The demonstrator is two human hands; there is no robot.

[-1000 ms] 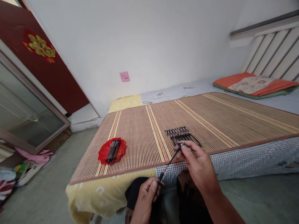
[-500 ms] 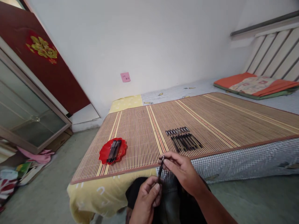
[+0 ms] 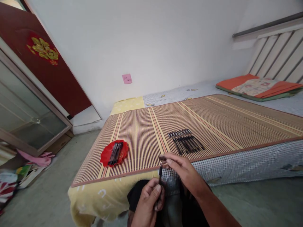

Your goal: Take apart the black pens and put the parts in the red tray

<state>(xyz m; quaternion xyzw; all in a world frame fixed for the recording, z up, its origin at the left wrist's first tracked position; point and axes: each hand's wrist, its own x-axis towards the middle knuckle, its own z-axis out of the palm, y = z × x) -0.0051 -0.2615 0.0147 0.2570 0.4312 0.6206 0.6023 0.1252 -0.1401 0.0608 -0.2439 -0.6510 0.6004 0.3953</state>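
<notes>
My left hand (image 3: 151, 195) is closed around the lower part of a black pen (image 3: 160, 171), which points upward over the near edge of the bed. The pen's pale tip end shows at the top. Just above it, my right hand (image 3: 181, 167) pinches a small dark piece (image 3: 162, 157) that looks like the pen cap. Whether that piece still touches the tip is hard to tell. Beyond my right hand, several black pens (image 3: 187, 142) lie side by side in a row on the striped mat. More pens (image 3: 115, 153) rest in a red scalloped dish (image 3: 104, 155) at the left.
The striped mat (image 3: 137, 135) covers much of the bed, with yellow cloth (image 3: 94, 195) hanging at the near left corner. A folded orange quilt (image 3: 260, 86) lies at the far right. A pink note (image 3: 127, 78) sticks to the wall. Clothes (image 3: 9, 186) lie at the floor's left.
My right fingers have shifted slightly up and left, and the dark piece now shows above the pen's tip. The left hand still holds the pen, now more upright.
</notes>
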